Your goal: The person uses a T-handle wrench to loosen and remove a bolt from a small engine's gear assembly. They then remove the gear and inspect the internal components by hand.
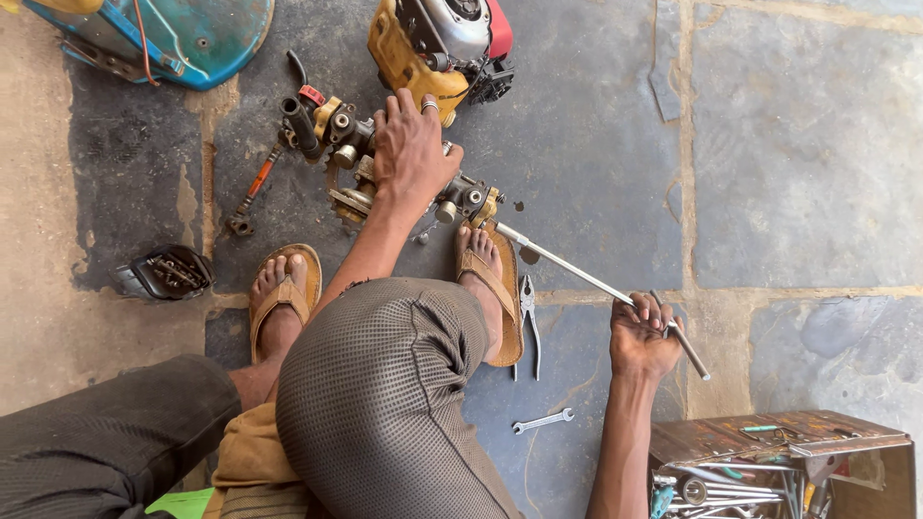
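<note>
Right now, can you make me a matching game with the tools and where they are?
Things:
1. Pliers
2. Spanner
3. Long rod
4. Yellow engine

Places:
A. At the top, beyond the left hand
B. Held in the right hand
C. On the floor beside the sandal
D. On the floor near the toolbox

Pairs: 1-C, 2-D, 3-B, 4-A
</note>
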